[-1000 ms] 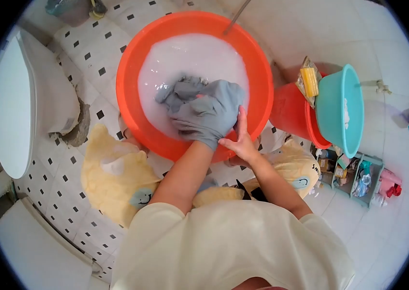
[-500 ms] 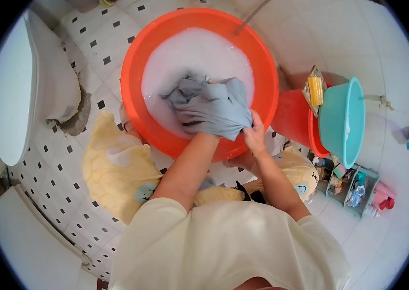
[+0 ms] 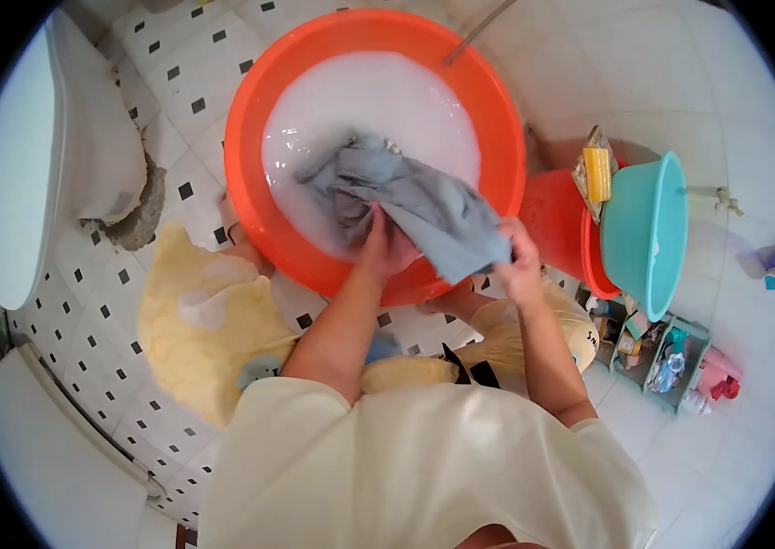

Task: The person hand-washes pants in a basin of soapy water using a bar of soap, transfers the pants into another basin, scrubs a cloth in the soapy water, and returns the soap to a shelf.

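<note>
A wet grey garment (image 3: 433, 206) lies bunched in the white, cloudy water (image 3: 378, 91) of a large orange basin (image 3: 246, 183). Its near-right part is lifted and stretched over the basin's rim. My right hand (image 3: 521, 265) is closed on the garment's edge, just outside the rim on the right. My left hand (image 3: 391, 245) is at the near side of the basin, gripping the bunched cloth; the thumb shows, while a fold covers most of the fingers.
A thin hose (image 3: 479, 32) reaches into the basin at the back right. To the right stand a red bucket (image 3: 557, 220), a teal basin (image 3: 648, 242) tilted against it, a yellow bar (image 3: 597, 174) and a small rack (image 3: 676, 366) of items. A white fixture (image 3: 17, 174) is at the left.
My right hand has moved right and slightly down, pulling the garment's edge out past the rim. My left hand has shifted left, and its thumb and palm have come into sight.
</note>
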Tool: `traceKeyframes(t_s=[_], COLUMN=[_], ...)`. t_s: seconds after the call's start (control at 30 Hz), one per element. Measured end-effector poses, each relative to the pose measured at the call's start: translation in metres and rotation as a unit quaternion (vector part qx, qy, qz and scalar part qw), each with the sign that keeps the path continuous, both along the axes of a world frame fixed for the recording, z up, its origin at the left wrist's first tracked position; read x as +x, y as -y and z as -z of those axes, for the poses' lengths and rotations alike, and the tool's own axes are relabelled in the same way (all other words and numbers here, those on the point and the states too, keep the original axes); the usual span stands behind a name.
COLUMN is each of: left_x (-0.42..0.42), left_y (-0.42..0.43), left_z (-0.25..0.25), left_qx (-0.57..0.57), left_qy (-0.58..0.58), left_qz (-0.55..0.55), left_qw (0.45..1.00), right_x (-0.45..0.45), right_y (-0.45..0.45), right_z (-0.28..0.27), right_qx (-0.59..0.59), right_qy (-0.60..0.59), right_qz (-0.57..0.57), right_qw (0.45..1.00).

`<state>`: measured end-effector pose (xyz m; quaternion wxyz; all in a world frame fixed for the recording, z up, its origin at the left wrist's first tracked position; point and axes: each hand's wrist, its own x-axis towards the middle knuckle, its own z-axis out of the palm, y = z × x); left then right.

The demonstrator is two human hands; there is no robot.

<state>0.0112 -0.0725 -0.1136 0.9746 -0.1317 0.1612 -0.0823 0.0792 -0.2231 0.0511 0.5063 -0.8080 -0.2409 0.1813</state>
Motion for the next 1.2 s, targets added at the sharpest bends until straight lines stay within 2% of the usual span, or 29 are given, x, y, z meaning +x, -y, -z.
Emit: traceKeyframes(t_s=[0.03,0.1,0.13,0.17,0.23,0.3,0.4,0.47,0.53,0.6,0.67,0.7,0.73,0.8,0.83,0.87,0.93,1.0,1.07,1.13,1.2], left_x=[0.01,0.027,0.035,0.041,0.058,0.078,0.101,0.107,0.112,0.114,0.109,0.107,0.106,0.105,0.113,0.116,0.124,0.132,0.144,0.165,0.19], left_y=[-0.003,0.01,0.008,0.006,-0.013,-0.034,-0.056,-0.065,-0.073,-0.083,-0.094,-0.098,-0.1,-0.105,-0.106,-0.108,-0.105,-0.114,-0.135,-0.169,-0.193], left_z=[-0.013,0.012,0.005,-0.003,-0.04,-0.075,-0.118,-0.141,-0.158,-0.167,-0.197,-0.209,-0.21,-0.21,-0.218,-0.227,-0.242,-0.245,-0.248,-0.243,-0.248], left_qx=[0.014,-0.081,-0.084,-0.059,0.019,0.082,0.146,0.176,0.182,0.141,0.19,0.214,0.283,0.409,0.431,0.466,0.518,0.529,0.551,0.576,0.704], left_qy=[-0.011,0.162,0.197,0.184,0.094,0.072,0.099,0.117,0.145,0.192,0.17,0.157,0.183,0.228,0.319,0.31,0.296,0.262,0.225,0.177,0.173], left_qz=[-0.025,-0.144,-0.158,-0.142,-0.063,-0.003,0.054,0.093,0.138,0.2,0.268,0.3,0.328,0.381,0.437,0.487,0.576,0.63,0.672,0.694,0.672], left_qw=[1.0,0.973,0.964,0.971,0.993,0.994,0.983,0.973,0.963,0.95,0.929,0.916,0.883,0.797,0.722,0.671,0.559,0.504,0.441,0.393,0.151], right_x=[-0.012,-0.037,-0.042,-0.055,-0.059,-0.055,-0.018,0.019,0.065,0.091,0.113,0.13,0.147,0.162,0.151,0.14,0.134,0.129,0.131,0.14,0.143], right_y=[-0.007,-0.018,-0.02,-0.026,-0.016,-0.014,0.015,0.031,0.033,0.009,-0.018,-0.026,-0.034,-0.062,-0.073,-0.083,-0.083,-0.076,-0.062,-0.035,-0.017], right_z=[-0.008,-0.011,-0.014,-0.019,-0.005,-0.007,-0.004,0.0,0.01,-0.004,0.007,0.04,0.072,0.116,0.103,0.09,0.121,0.155,0.135,0.138,0.141], right_qx=[-0.029,-0.015,-0.074,-0.11,-0.138,-0.159,-0.059,0.014,-0.024,-0.098,-0.109,-0.081,-0.055,-0.093,-0.044,0.002,-0.066,-0.088,-0.034,-0.057,-0.021], right_qy=[0.029,0.086,0.028,0.012,0.013,-0.024,-0.02,-0.089,0.01,0.136,0.244,0.167,0.089,0.042,-0.042,-0.126,-0.059,-0.028,-0.158,-0.331,-0.291], right_qz=[-0.062,-0.196,-0.278,-0.299,-0.293,-0.262,-0.206,0.012,0.12,0.074,-0.003,-0.018,-0.026,-0.065,-0.071,-0.071,-0.138,-0.168,-0.199,-0.107,-0.105], right_qw=[0.997,0.977,0.957,0.948,0.946,0.952,0.977,0.996,0.992,0.983,0.964,0.982,0.994,0.993,0.996,0.989,0.986,0.981,0.967,0.936,0.951])
